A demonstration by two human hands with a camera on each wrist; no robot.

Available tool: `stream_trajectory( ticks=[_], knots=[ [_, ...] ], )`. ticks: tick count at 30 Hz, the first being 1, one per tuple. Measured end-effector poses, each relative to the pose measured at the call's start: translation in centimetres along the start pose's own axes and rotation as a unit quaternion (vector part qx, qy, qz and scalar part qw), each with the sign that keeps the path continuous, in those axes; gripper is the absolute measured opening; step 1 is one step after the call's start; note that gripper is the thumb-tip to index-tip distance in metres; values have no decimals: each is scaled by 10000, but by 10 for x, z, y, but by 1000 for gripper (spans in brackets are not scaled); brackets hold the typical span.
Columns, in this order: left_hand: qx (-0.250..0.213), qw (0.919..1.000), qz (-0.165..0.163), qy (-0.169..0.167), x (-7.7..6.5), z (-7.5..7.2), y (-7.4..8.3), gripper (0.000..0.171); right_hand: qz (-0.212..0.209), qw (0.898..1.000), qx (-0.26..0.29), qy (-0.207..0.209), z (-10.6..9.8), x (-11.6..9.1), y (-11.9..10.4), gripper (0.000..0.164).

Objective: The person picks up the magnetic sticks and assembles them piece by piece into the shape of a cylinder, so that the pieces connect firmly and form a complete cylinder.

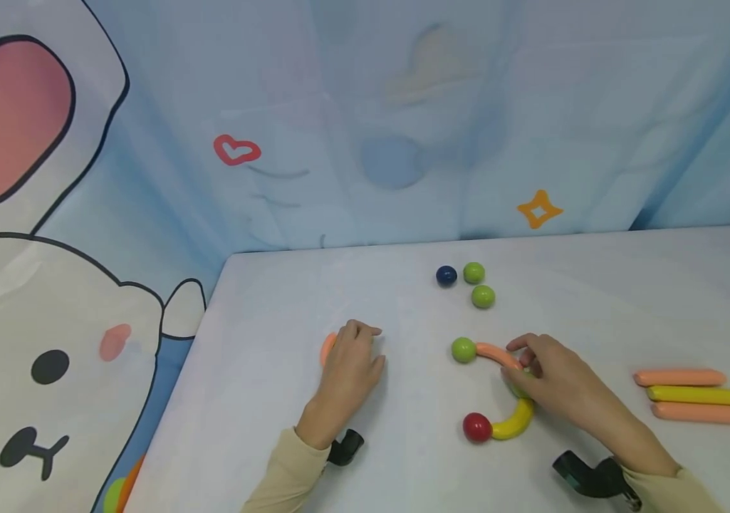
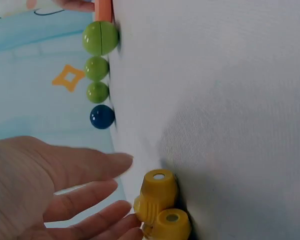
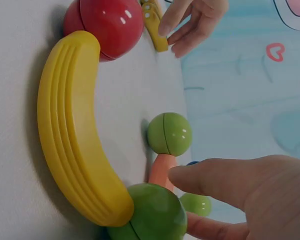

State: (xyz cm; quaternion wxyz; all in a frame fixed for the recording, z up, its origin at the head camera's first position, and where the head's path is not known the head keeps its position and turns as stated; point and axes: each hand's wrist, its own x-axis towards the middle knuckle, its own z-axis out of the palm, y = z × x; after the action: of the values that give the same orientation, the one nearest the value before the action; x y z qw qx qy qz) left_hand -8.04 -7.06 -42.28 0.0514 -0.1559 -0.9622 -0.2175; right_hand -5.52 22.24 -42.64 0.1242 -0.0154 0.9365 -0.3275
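Note:
My left hand point(image 1: 348, 367) hovers low at the table's left, thumb apart, fingertips right at yellow curved pieces point(image 2: 160, 192) with round metal discs in their ends. An orange curved piece point(image 1: 327, 348) peeks out behind that hand. My right hand point(image 1: 560, 377) pinches an orange curved rod point(image 1: 491, 352) between thumb and index finger, close to a green ball point(image 3: 155, 212) that the hand mostly hides in the head view. Another green ball point(image 1: 463, 350) sits at the rod's far end. From the hidden ball a yellow curved rod point(image 1: 515, 420) runs to a red ball point(image 1: 477, 427).
Toward the back of the white table point(image 1: 403, 299) lie a dark blue ball point(image 1: 446, 276) and two loose green balls point(image 1: 483, 296). At the right, a straight yellow rod point(image 1: 696, 395) lies between two straight orange rods point(image 1: 681, 377). A printed blue curtain point(image 1: 371, 142) hangs behind.

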Motion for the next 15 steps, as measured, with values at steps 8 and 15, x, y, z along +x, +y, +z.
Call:
stream_trajectory(
  ticks=[8,15],
  knots=[
    [-375,9976,-216,-534,-3,0,-1,33,-102,9998,-100,139,5,5,0,40],
    [-412,9940,-399,-927,0,5,6,35,-160,9998,-15,114,7,7,3,34]
  ],
)
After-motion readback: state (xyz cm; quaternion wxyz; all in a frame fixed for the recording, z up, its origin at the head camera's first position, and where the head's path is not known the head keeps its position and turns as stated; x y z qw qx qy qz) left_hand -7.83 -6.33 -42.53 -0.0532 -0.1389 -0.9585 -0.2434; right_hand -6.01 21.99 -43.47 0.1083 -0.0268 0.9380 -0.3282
